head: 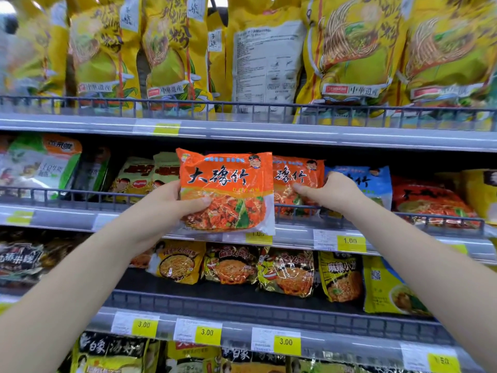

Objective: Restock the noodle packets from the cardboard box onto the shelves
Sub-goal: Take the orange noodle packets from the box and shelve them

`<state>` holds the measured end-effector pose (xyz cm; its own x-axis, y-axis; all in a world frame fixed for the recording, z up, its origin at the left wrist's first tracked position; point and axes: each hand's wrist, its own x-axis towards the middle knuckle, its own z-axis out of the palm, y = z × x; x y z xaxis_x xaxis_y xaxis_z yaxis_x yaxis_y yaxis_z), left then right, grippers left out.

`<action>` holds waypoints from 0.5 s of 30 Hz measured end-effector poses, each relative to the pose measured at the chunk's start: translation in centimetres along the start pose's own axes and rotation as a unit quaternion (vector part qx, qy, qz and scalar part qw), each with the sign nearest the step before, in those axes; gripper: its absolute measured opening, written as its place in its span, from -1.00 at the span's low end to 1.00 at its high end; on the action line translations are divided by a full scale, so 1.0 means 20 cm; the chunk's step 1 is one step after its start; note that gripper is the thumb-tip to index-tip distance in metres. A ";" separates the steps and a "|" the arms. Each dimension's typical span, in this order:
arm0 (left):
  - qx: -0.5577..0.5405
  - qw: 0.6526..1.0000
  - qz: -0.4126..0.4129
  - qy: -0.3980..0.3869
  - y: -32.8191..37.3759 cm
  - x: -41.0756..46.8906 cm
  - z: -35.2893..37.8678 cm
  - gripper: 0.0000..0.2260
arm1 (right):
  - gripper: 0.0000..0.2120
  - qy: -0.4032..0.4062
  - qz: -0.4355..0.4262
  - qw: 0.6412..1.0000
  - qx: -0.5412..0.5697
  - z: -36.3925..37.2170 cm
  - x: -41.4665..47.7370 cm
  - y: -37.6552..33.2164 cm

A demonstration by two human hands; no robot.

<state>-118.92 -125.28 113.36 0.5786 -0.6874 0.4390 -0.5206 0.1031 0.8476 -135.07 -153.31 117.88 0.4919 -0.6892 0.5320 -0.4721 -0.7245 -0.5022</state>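
2 orange noodle packets, square, glossy crinkled plastic. Your left hand (166, 208) grips the held packet (227, 189) by its left edge, near side of the middle shelf (403, 238). Your right hand (330, 193) pinches the shelved packet (295, 181) just right, behind the wire rail (80, 197). 1 blue packet (376, 181) right of it. 3 yellow 3.00 tags (207, 332) lower down.

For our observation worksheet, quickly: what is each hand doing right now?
Left hand: holds an orange noodle packet.
Right hand: pinches the shelved orange packet at its edge.
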 end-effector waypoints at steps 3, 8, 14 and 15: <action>-0.001 1.000 0.002 -0.011 0.03 0.10 0.06 -0.66 | -0.30 0.034 0.001 0.999 -0.012 -0.03 -0.03 0.02; -0.020 0.999 0.007 -0.026 0.09 0.22 0.18 -0.67 | -0.39 0.101 -0.057 0.992 0.058 -0.09 -0.08 0.08; -0.038 0.999 0.016 -0.033 0.16 0.31 0.31 -0.73 | -0.40 -0.008 -0.125 0.985 0.118 -0.14 -0.15 0.02; -0.039 0.998 0.016 -0.038 0.16 0.33 0.32 -0.73 | -0.45 -0.028 -0.129 0.984 0.122 -0.14 -0.15 0.01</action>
<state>-120.89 -134.06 117.09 0.5118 -0.7344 0.4457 -0.4858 0.1805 0.8552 -138.80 -151.41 118.10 0.6150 -0.4759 0.6287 -0.1392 -0.8504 -0.5075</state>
